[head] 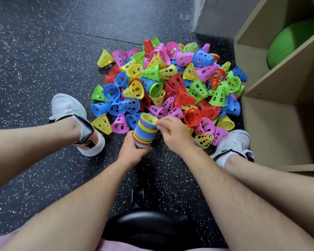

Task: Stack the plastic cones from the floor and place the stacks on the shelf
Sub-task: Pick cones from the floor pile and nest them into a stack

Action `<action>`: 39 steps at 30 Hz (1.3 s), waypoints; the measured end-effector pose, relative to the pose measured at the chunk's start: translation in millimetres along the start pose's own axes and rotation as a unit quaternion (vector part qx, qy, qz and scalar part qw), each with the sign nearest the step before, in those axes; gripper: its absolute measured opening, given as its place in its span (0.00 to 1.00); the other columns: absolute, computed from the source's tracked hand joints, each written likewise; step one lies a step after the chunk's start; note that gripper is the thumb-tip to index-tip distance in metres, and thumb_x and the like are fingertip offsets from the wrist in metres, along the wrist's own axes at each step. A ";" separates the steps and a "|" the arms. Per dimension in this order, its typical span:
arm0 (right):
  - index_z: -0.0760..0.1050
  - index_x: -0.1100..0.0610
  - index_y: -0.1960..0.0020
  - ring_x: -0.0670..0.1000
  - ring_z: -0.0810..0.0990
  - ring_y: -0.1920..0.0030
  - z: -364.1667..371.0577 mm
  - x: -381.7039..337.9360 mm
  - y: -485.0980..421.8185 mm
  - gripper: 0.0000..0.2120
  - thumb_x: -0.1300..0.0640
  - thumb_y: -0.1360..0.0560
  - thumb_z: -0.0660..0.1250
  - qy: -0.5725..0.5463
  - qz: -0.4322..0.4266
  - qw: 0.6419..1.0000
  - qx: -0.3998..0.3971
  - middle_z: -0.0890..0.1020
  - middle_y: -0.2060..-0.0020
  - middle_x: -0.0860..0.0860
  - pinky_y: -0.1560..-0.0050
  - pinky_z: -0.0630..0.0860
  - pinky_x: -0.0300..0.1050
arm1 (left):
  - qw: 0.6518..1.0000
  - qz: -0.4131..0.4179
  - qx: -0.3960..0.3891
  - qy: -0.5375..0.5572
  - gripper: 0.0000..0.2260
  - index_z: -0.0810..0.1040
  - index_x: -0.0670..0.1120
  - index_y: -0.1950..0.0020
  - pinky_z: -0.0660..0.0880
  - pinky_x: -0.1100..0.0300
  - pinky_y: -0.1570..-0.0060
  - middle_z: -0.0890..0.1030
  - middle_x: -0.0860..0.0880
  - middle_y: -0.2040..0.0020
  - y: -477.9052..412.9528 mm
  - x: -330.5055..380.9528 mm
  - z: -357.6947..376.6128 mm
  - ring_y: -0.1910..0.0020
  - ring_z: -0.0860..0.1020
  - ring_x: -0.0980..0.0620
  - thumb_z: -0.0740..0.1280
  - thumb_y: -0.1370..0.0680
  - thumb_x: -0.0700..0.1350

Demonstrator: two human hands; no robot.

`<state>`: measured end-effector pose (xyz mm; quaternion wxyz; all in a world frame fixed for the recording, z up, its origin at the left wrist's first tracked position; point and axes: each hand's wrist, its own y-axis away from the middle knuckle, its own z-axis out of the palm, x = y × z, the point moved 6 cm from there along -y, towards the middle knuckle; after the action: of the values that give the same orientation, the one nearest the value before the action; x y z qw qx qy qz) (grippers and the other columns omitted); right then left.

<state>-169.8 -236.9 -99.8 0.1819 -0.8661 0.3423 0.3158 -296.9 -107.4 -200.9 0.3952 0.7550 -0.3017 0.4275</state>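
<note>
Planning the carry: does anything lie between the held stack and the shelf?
Along the floor, yes: loose cones and the right shoe lie between the stack and the shelf. Lifted over them, nothing visible blocks it.

bright, even light; soft shadows, edges bowed, slightly soft.

Red, blue, yellow, green, pink cones (170, 82) on black white-speckled floor (34, 51).

I count one stack (145, 133) of nested cones, one heap (170, 84) of loose cones in five colours, too many to number, two white shoes, left shoe (67, 107) and right shoe (232, 142), one shelf (286, 77), one green ball (294, 42).
</note>
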 end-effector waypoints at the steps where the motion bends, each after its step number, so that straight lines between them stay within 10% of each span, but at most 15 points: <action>1: 0.83 0.57 0.44 0.50 0.78 0.45 5.5 -4.1 2.1 0.09 0.60 0.21 0.66 -0.017 -0.002 1.000 -0.014 0.82 0.48 0.49 0.41 0.75 0.46 | 1.000 0.000 0.008 0.013 0.27 0.73 0.53 0.44 0.82 0.47 0.48 0.83 0.49 0.51 1.5 1.0 -1.9 0.54 0.83 0.54 0.82 0.37 0.47; 13: 0.81 0.52 0.42 0.41 0.80 0.51 14.4 3.0 -6.8 0.10 0.56 0.21 0.65 -0.134 0.204 0.967 0.067 0.83 0.52 0.43 0.50 0.76 0.34 | 0.997 0.009 0.069 0.043 0.30 0.70 0.51 0.38 0.74 0.68 0.52 0.81 0.53 0.46 2.8 17.7 -20.3 0.50 0.80 0.61 0.83 0.32 0.43; 22: 0.69 0.56 0.74 0.49 0.70 0.73 55.3 40.0 -21.5 0.25 0.44 0.24 0.69 -0.108 0.432 0.894 0.060 0.71 0.77 0.48 0.68 0.64 0.44 | 0.996 0.029 0.076 0.040 0.32 0.69 0.52 0.36 0.77 0.62 0.44 0.80 0.52 0.44 -6.4 16.1 -34.5 0.46 0.80 0.57 0.83 0.32 0.41; 30: 0.80 0.62 0.52 0.53 0.85 0.64 89.4 55.9 -24.0 0.16 0.51 0.33 0.71 -0.241 0.575 0.776 0.088 0.85 0.62 0.54 0.60 0.84 0.49 | 0.997 0.028 0.062 0.045 0.32 0.67 0.53 0.35 0.76 0.63 0.44 0.79 0.53 0.44 -8.9 13.0 -36.7 0.46 0.80 0.59 0.82 0.31 0.41; 39: 0.77 0.51 0.45 0.49 0.76 0.51 8.3 16.9 1.6 0.08 0.52 0.19 0.60 -0.018 0.276 0.950 0.145 0.78 0.52 0.45 0.54 0.68 0.43 | 0.997 0.019 0.064 0.051 0.32 0.68 0.52 0.35 0.78 0.54 0.40 0.79 0.51 0.43 -13.9 7.5 -37.2 0.44 0.80 0.54 0.83 0.31 0.45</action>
<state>-164.9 -241.7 -117.4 0.2176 -0.6964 0.6063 0.3162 -297.6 -69.5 -186.9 0.3532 0.7501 -0.2676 0.4909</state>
